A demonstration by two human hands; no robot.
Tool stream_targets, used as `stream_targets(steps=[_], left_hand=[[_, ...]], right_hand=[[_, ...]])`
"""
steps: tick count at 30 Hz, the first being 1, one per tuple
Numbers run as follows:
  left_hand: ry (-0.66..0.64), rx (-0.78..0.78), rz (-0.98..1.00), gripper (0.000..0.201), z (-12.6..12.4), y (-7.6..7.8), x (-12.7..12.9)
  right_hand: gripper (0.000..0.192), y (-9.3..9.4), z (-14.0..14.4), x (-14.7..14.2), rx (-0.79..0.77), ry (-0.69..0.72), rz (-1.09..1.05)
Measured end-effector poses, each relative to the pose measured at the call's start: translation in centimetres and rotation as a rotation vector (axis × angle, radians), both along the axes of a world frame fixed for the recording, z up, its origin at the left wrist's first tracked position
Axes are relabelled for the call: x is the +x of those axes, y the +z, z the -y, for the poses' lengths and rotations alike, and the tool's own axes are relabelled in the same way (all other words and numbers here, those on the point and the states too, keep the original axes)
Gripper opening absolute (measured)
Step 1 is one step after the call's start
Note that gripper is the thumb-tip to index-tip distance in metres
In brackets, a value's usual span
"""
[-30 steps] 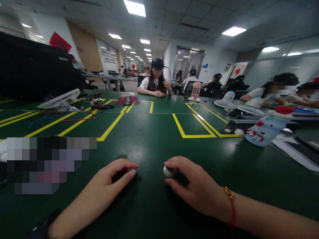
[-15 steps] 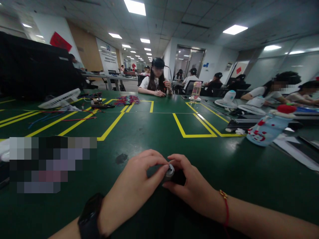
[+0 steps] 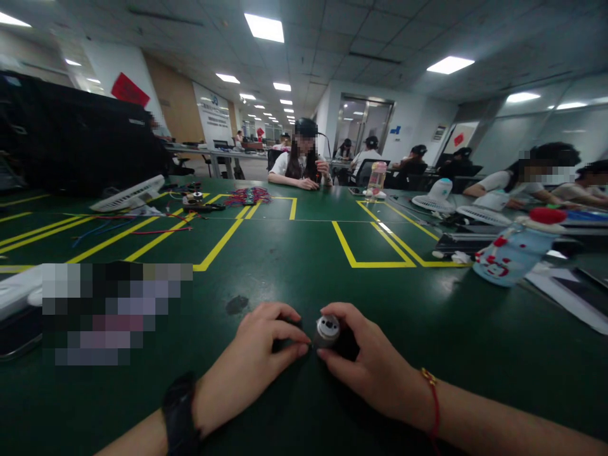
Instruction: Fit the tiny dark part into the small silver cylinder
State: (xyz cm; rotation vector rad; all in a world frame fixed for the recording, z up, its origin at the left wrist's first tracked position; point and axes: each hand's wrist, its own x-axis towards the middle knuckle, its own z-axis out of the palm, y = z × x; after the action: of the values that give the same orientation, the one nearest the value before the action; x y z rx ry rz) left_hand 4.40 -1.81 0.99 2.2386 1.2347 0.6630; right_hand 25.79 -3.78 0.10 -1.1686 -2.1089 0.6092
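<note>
A small cylindrical metal motor stands upright on the green table, its round end with dark holes facing up. My right hand has thumb and fingers closed around its right side. Just left of the motor, my left hand is apart from it, thumb and index fingertips pinched together. A tiny dark speck shows at those fingertips, too small to name.
Across the green table, marked with yellow tape, sits another person. Red and blue wires and a white fan lie far left. On the right stand a blue bottle and fans. A pixelated patch covers the near left.
My left hand has drawn back left from the top of the motor, leaving its end face uncovered. My right hand keeps its hold. The view has shifted slightly.
</note>
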Motion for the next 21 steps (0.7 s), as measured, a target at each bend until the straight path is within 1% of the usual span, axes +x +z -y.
stream_targets(steps=[2,4,5,7,9,11,12,14,16,18,19,21], left_hand=[[0.0,0.004,-0.02,0.014,-0.1,-0.6,0.0],[-0.01,-0.024,0.004,0.016,-0.1,-0.6,-0.1],[-0.018,-0.045,0.026,0.019,-0.2,-0.5,-0.3],[-0.028,-0.1,0.071,0.027,-0.3,-0.2,-0.9],[-0.023,-0.14,0.1,0.031,-0.4,0.2,-1.9],[0.003,-0.154,0.111,0.031,-0.5,0.4,-3.1],[0.029,-0.16,0.119,0.03,-0.6,0.4,-3.7],[0.084,-0.195,0.134,0.029,-0.6,0.3,-4.7],[0.128,-0.226,0.154,0.028,-0.7,0.1,-5.3],[0.155,-0.235,0.173,0.026,-0.8,-0.1,-5.5],[0.162,-0.234,0.181,0.026,-0.8,-0.2,-5.4],[0.173,-0.228,0.192,0.026,-0.8,-0.3,-5.3]], right_hand=[[0.049,0.3,-0.1,1.2,0.071,-0.048,0.035],[0.047,0.8,-0.4,3.8,0.157,-0.136,0.082],[0.045,1.0,-0.6,5.5,0.197,-0.206,0.106],[0.045,1.3,-0.7,9.8,0.243,-0.4,0.146],[0.051,1.4,-0.5,14.5,0.218,-0.615,0.189],[0.056,1.3,0.1,19.0,0.157,-0.792,0.247],[0.056,1.1,0.5,20.8,0.128,-0.851,0.278],[0.056,0.6,1.1,23.6,0.085,-0.897,0.342],[0.056,0.1,1.6,25.1,0.049,-0.882,0.379],[0.059,-0.1,1.6,25.1,0.071,-0.884,0.446],[0.062,0.0,1.6,24.7,0.139,-0.911,0.496],[0.07,0.5,1.3,22.8,0.374,-0.962,0.587]])
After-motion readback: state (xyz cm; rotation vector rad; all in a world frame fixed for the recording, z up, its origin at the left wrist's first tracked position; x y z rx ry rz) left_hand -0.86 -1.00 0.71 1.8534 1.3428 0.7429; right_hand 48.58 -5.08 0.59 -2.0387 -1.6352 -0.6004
